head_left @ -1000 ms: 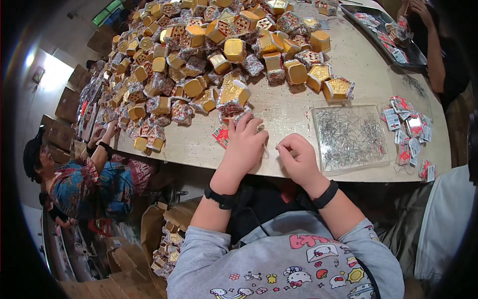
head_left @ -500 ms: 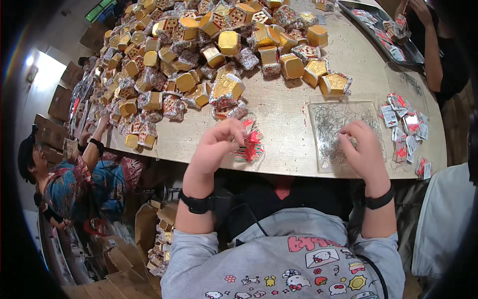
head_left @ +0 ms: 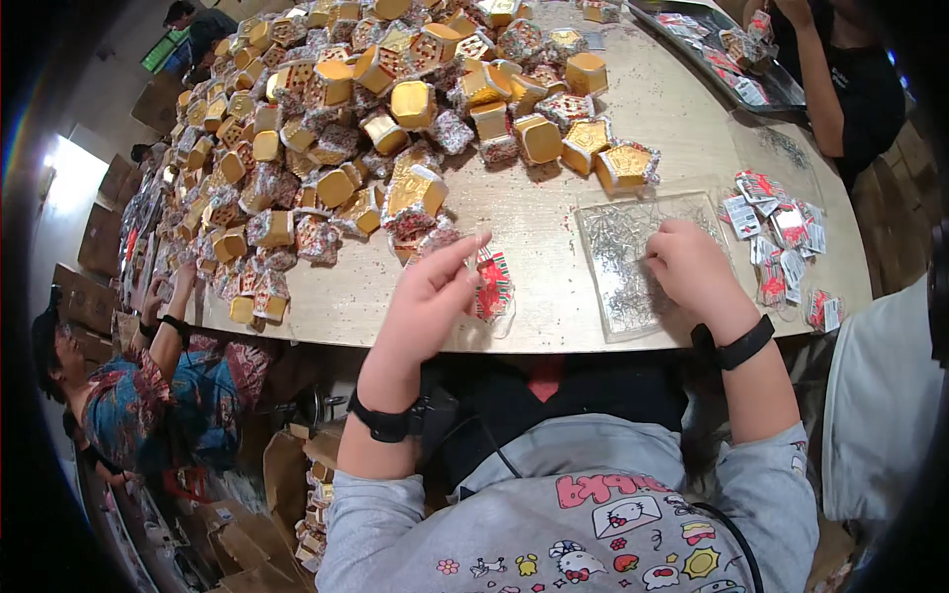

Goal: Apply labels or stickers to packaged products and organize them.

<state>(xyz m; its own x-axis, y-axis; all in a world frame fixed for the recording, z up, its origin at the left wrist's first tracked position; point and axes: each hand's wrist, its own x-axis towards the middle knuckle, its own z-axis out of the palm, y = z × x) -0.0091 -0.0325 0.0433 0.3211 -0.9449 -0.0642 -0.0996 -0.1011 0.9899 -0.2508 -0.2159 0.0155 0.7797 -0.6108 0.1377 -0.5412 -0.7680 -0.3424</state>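
My left hand (head_left: 430, 296) is above the table's near edge, index finger stretched out and thumb apart from it, with nothing visible between them. Right beside its fingers lies a red tag with green-and-white striped edges (head_left: 493, 285), partly covered by the hand. My right hand (head_left: 695, 272) reaches into a shallow clear tray (head_left: 621, 330) of tangled thin silvery wires (head_left: 625, 259). Its fingers are pinched together at the wires; whatever is between the fingertips is hidden.
A big heap of gold-based, sprinkle-covered house-shaped ornaments (head_left: 412, 105) covers the far left. Red-and-white tags (head_left: 791, 225) lie right of the tray. A dark tray (head_left: 714, 61) stands at far right near another person's arm (head_left: 825, 99). Another person (head_left: 163, 395) works at left.
My left hand's fingers have opened from a curl beside the striped tag, the index now extended. My right hand has turned its fingers down into the wires. The whole view has shifted slightly.
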